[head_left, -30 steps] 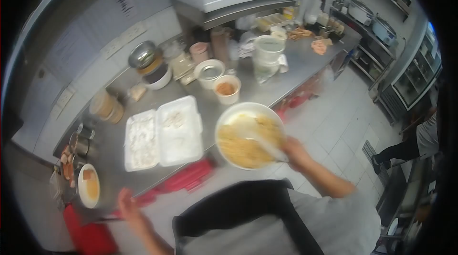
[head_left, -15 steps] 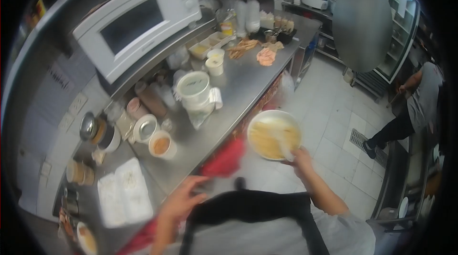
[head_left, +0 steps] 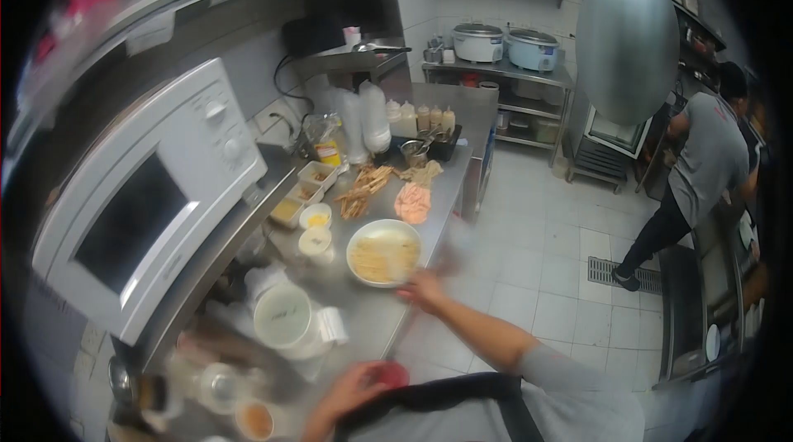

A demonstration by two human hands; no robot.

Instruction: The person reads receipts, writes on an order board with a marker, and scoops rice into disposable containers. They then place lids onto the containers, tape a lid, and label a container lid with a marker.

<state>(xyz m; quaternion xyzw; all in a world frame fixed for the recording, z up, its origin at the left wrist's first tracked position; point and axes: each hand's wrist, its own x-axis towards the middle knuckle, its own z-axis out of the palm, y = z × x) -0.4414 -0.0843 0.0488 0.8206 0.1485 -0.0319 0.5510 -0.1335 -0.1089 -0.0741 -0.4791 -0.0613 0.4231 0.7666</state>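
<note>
A round white bowl [head_left: 384,253] with long pale yellow pieces in it is over the steel counter [head_left: 363,326], near its front edge. My right hand [head_left: 424,290] grips the bowl's near rim; whether the bowl rests on the steel is unclear. Lower down, my left hand [head_left: 357,386] is closed around something red [head_left: 391,374], partly blurred, beside the black apron. Just beyond the bowl lie a crumpled orange-pink cloth [head_left: 412,202] and some brown sticks or strips [head_left: 368,187].
A white microwave [head_left: 149,202] stands on the left shelf. White tubs [head_left: 283,316], small containers [head_left: 315,216] and squeeze bottles [head_left: 422,118] line the counter. Rice cookers [head_left: 478,43] stand at the back. Another person [head_left: 708,157] is at the right.
The bowl has moved with my right hand from above the floor to over the counter. My left hand has closed on the red thing. The view has turned toward the back.
</note>
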